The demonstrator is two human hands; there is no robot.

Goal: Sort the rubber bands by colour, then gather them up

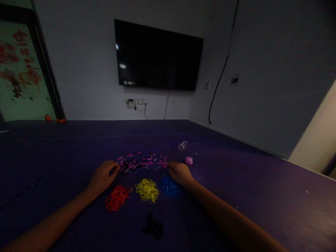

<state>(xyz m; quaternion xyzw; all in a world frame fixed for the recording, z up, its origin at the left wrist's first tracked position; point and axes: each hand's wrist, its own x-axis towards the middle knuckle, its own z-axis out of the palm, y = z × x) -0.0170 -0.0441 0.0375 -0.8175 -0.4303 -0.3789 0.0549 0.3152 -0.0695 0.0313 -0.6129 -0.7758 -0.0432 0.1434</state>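
Observation:
Pink and black bands (pixel 136 162) lie scattered across the purple surface (pixel 210 182). At their left edge is my left hand (pixel 104 175), thumb and forefinger curled together; whatever is between the tips is too small to name. My right hand (pixel 180 172) rests at the right edge of the scatter, fingers bent down, tips touching or close to the pink bands. Nearer to me sit a red pile (pixel 117 198), a yellow pile (pixel 147 190) and a blue pile (pixel 169 185), the blue one just below my right hand. A black clump (pixel 153 226) lies nearest.
Beyond my right hand are a pink lump (pixel 188 160) and a clear crumpled piece (pixel 182 145). A dark television (pixel 159 56) hangs on the far wall, with sockets and cables below. Small orange objects (pixel 61 120) lie at the back left.

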